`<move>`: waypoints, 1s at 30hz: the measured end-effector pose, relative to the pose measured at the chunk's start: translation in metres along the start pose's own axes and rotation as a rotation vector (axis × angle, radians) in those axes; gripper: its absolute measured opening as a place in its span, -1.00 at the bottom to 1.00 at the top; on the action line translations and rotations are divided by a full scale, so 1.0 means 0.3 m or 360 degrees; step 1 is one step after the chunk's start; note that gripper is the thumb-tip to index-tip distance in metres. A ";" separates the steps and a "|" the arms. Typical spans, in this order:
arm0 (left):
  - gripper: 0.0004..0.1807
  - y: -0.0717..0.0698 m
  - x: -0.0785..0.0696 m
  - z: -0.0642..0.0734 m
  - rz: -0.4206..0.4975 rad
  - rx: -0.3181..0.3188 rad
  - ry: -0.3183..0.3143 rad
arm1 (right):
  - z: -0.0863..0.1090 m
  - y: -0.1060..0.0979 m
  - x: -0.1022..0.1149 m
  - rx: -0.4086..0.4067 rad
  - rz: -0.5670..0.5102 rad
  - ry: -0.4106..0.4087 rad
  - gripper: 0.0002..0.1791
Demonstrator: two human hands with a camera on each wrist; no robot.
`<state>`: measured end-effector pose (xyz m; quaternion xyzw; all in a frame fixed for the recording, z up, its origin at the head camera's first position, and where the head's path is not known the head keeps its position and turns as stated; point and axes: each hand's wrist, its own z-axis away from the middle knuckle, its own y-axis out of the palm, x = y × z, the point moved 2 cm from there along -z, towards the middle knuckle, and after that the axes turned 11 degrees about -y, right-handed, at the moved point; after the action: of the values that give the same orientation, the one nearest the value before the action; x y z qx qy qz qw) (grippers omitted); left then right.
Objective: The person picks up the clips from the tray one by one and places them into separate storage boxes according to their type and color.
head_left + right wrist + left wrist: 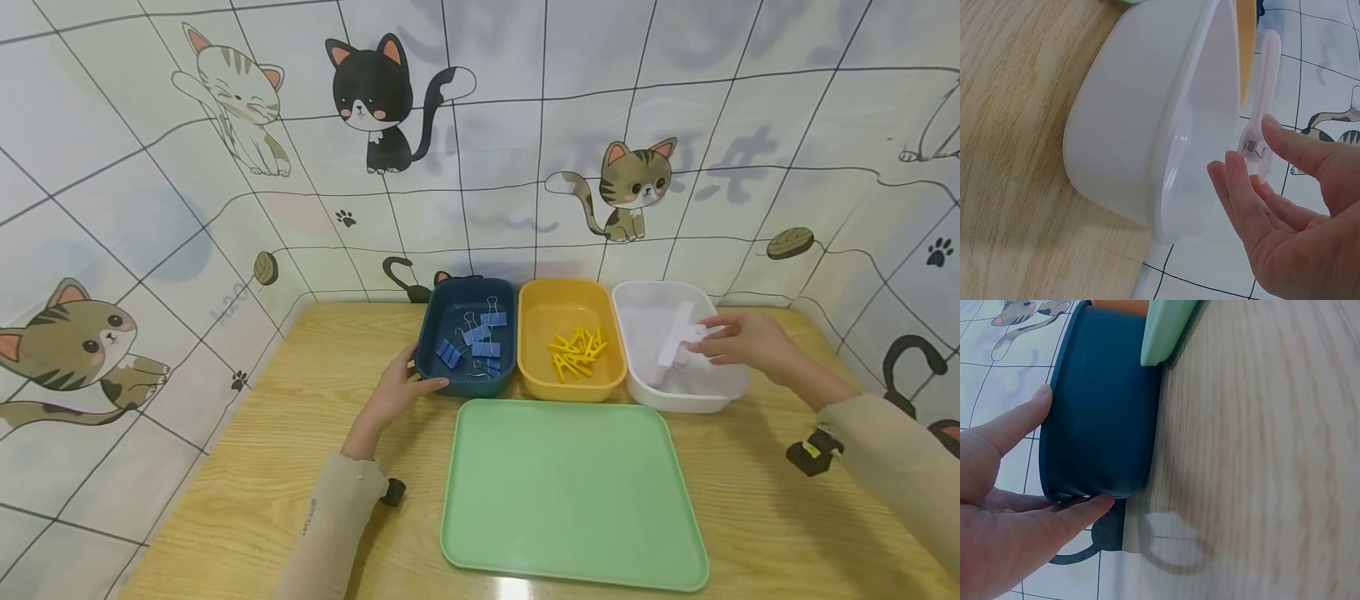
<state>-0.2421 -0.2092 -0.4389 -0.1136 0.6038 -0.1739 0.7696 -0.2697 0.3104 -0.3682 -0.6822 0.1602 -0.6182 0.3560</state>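
Observation:
My left hand point(395, 388) rests at the near left corner of a dark blue bin point(1100, 403). Its thumb lies along the front rim and its rather straight fingers touch the left end. Blue binder clips point(480, 335) with silver wire handles lie in that bin. Over the white bin point(1124, 112), my right hand point(738, 343) pinches the near end of a long pale pink bag clip point(1266, 81) between thumb and fingers. A small metal spring shows near the fingertips in the right wrist view. Beneath the hand, more white plastic point(678, 355) appears inside the bin.
Between the blue and white bins stands a yellow bin point(551, 304) with yellow clothespins point(576, 354). A light green tray point(566, 492) lies in front of the bins on the wooden table point(315, 367). A cat-printed sheet point(502, 183) forms the wall right behind the bins.

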 end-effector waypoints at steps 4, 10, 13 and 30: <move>-0.05 0.000 0.000 0.000 -0.0001 -0.0001 -0.0006 | -0.016 0.004 -0.003 0.0016 -0.0011 0.0019 -0.17; -0.05 -0.001 0.001 -0.001 -0.0001 -0.0003 -0.0004 | -0.038 0.001 -0.005 0.0031 -0.0031 0.0045 -0.16; -0.05 -0.001 0.001 -0.001 -0.0001 -0.0003 -0.0002 | -0.051 -0.001 -0.007 0.0040 -0.0012 0.0072 -0.15; -0.06 -0.002 0.004 -0.003 -0.0011 0.0004 -0.0002 | -0.111 0.009 -0.065 0.0100 0.0030 0.0182 -0.15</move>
<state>-0.2429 -0.2103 -0.4398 -0.1148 0.6028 -0.1771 0.7695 -0.3045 0.3117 -0.3848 -0.6327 0.1672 -0.6575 0.3735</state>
